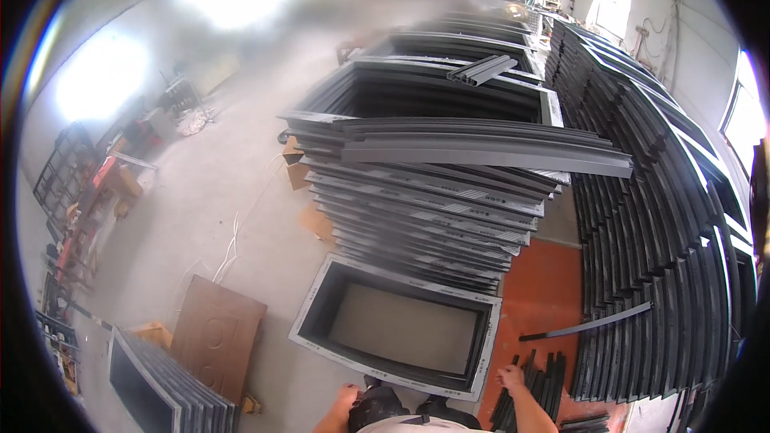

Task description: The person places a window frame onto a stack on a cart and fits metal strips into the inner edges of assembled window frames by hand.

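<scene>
My left hand, fingers curled in, hangs beside my left leg near the near edge of a rectangular frame. Nothing shows in that hand. Lying on the floor before my feet, the frame is dark inside with a pale, printed film along its rim. My right hand is just off the frame's right near corner, fingers bent but slightly apart, with no object visible in it. Below and beside it, several dark strips lie on a reddish-brown board.
Ahead rises a tall stack of frames, with long grey profiles across its top. More dark frames are stacked at the right, a thin strip leaning out. To the left stand a brown panel and upright grey-black panels.
</scene>
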Demonstrator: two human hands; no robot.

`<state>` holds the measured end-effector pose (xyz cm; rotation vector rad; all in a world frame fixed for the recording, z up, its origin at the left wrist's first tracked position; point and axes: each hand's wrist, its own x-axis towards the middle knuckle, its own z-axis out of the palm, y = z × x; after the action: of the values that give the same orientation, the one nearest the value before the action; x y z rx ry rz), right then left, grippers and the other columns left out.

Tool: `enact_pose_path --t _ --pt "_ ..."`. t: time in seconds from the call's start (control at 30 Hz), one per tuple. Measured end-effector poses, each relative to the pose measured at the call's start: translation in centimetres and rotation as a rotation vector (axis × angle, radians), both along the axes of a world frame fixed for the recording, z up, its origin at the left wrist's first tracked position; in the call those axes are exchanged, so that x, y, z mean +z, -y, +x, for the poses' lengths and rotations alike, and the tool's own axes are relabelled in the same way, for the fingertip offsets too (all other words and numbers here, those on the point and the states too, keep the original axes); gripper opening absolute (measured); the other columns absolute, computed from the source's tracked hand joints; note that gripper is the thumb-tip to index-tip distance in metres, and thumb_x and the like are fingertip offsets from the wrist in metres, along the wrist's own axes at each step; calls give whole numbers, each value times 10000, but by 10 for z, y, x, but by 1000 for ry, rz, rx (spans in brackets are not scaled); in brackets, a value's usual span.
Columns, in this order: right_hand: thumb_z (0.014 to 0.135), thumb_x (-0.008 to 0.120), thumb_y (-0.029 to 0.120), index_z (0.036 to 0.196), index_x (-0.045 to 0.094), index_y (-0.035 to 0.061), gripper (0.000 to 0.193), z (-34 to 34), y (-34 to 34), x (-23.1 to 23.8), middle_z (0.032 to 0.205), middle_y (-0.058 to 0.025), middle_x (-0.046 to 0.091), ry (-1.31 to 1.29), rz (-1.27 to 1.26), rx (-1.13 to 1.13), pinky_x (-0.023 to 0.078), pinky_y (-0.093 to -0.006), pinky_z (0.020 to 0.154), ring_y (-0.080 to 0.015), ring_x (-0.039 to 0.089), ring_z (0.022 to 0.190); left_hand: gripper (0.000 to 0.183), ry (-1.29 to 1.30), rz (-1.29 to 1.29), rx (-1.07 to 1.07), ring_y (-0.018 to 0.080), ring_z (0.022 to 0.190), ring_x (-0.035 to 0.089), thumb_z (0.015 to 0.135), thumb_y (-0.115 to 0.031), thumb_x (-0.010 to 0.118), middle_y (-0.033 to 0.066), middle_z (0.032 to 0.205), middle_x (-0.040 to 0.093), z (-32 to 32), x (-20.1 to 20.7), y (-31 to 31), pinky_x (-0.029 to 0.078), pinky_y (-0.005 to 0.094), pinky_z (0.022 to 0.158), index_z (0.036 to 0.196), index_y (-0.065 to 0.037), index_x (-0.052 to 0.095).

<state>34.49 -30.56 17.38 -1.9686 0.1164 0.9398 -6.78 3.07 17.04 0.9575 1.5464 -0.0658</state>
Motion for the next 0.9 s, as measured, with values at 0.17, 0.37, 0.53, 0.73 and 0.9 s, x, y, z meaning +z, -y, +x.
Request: enact_pose_path --t 0.17,0.37,0.53,0.73,0.9 --pt "887 616 108 996 664 -1 162 -67 -26 -26 802 -113 692 -194 -30 99 549 -322 556 -207 683 663 212 102 90 -14 215 597 632 881 -181 525 111 758 677 -10 -21 -57 496 352 499 935 -12 641" --pt "839 618 152 830 704 -7 181 -114 0 -47 717 -94 684 -273 -157 96 539 -328 540 -197 657 596 250 167 34 -85 212 707 654 885 -248 532 96 840 672 34 -8 -136 517 347 585 1023 -52 602" --pt "849 596 166 870 678 -19 203 -137 1 -62 734 -108 663 -265 -108 -169 535 -315 554 -185 643 617 277 140 -65 -152 229 846 657 877 -265 548 96 941 655 29 -14 -175 524 394 697 1091 -91 553" --pt "828 603 230 901 693 30 231 -181 -84 9 805 -118 689 244 -250 34 527 -370 690 -248 669 738 217 -58 -84 -229 237 767 671 900 -215 530 89 846 659 7 -48 -214 542 381 631 1070 -83 554" --pt "815 621 301 909 708 68 266 -192 -82 26 903 -164 694 359 -482 118 517 -424 778 -340 659 862 218 -61 -115 -437 214 776 644 927 -224 512 93 888 656 54 -59 -227 517 362 635 1068 -63 554"
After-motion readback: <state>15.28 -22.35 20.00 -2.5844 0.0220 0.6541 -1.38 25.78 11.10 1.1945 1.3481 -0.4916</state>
